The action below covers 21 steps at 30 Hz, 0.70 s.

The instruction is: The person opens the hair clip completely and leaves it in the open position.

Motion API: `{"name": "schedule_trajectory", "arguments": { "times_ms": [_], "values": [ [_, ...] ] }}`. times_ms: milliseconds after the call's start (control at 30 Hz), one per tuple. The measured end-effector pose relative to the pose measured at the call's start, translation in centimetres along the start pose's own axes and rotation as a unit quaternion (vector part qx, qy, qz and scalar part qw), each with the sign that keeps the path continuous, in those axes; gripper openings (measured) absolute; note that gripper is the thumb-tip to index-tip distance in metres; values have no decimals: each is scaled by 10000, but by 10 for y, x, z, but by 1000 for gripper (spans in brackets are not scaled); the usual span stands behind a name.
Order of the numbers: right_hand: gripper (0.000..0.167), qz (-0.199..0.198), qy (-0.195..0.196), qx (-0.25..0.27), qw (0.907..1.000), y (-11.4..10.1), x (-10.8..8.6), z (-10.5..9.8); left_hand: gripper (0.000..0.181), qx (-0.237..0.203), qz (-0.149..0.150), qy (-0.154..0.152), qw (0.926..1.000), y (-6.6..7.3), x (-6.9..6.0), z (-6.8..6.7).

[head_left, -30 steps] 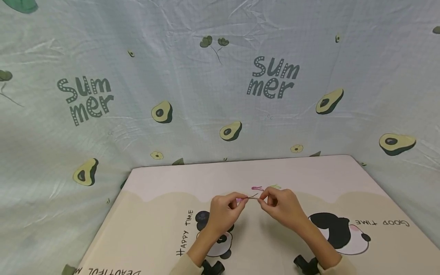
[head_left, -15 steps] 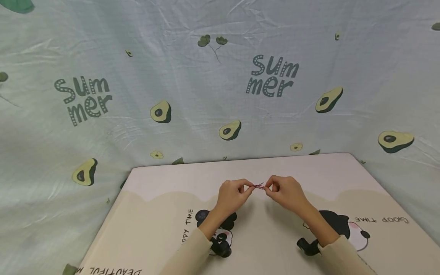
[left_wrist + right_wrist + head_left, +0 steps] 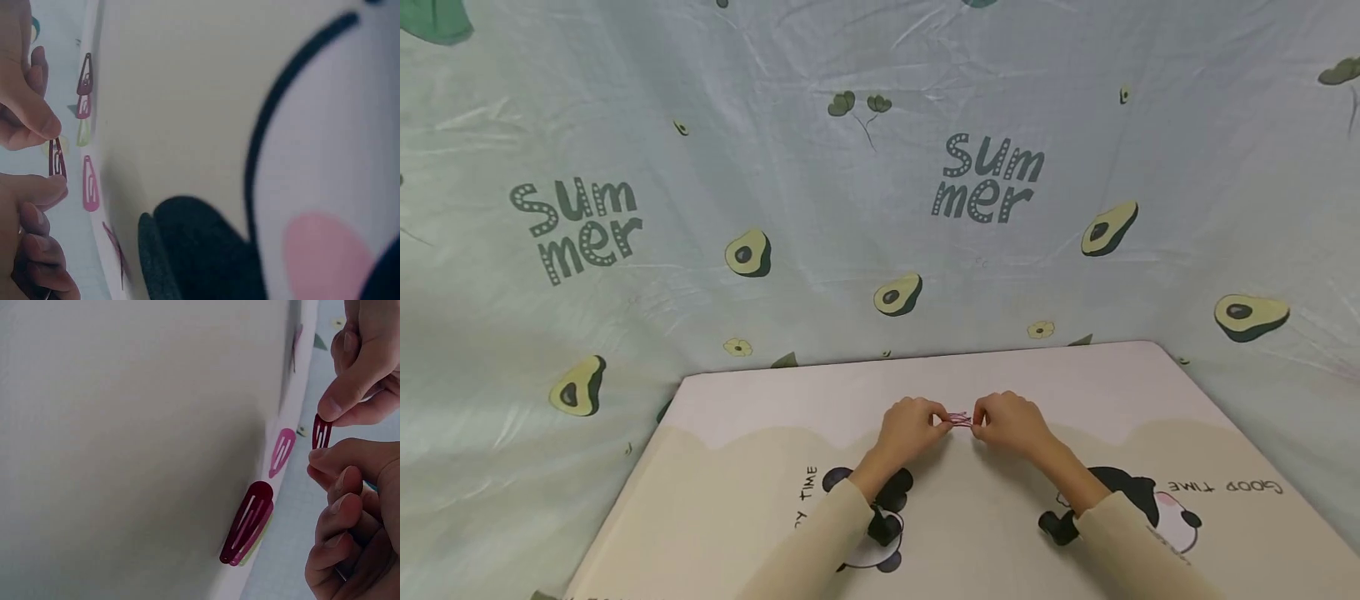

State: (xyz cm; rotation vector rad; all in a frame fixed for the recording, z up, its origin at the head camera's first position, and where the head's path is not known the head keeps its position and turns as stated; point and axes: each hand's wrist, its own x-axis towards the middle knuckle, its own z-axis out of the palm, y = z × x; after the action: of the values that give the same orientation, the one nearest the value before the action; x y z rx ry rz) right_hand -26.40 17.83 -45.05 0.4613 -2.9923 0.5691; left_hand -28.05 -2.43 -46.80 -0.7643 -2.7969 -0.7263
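A dark red snap hair clip [image 3: 57,164] is held in the air between my two hands. My left hand [image 3: 912,427] pinches one end between thumb and forefinger, and my right hand [image 3: 1011,422] pinches the other. Below them on the table, in the right wrist view, another dark red hair clip [image 3: 249,520] overlaps a pink clip and a light green clip [image 3: 256,540]. A separate pink hair clip [image 3: 283,452] lies to the left of that group. Farther left is a reddish clip [image 3: 115,251], seen nearly edge-on. In the head view the hands hide most of the clips.
The table [image 3: 1000,517] has a beige and pale pink cover printed with panda faces and lettering. Behind it hangs a light curtain [image 3: 820,167] with avocado prints. A black wrist device [image 3: 1058,527] sits by the right sleeve; another [image 3: 883,527] is by the left.
Both hands have moved farther out over the table, the left also rightward, still pinching the clip. The pink and green clips seen beyond the hands earlier are now mostly hidden.
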Motion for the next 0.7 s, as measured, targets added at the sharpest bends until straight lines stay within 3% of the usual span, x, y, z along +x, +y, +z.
{"name": "schedule_trajectory", "arguments": {
  "times_ms": [400, 700],
  "values": [
    [8, 264, -476, -19, 9985, -3, 3, 18, 9, 126, -255, -301, 9991, -5, -6, 8],
    [10, 269, -476, -96, 9985, -4, 3, 16, 8, 232, -143, -375, 9989, -5, -4, 10]
  ]
}}
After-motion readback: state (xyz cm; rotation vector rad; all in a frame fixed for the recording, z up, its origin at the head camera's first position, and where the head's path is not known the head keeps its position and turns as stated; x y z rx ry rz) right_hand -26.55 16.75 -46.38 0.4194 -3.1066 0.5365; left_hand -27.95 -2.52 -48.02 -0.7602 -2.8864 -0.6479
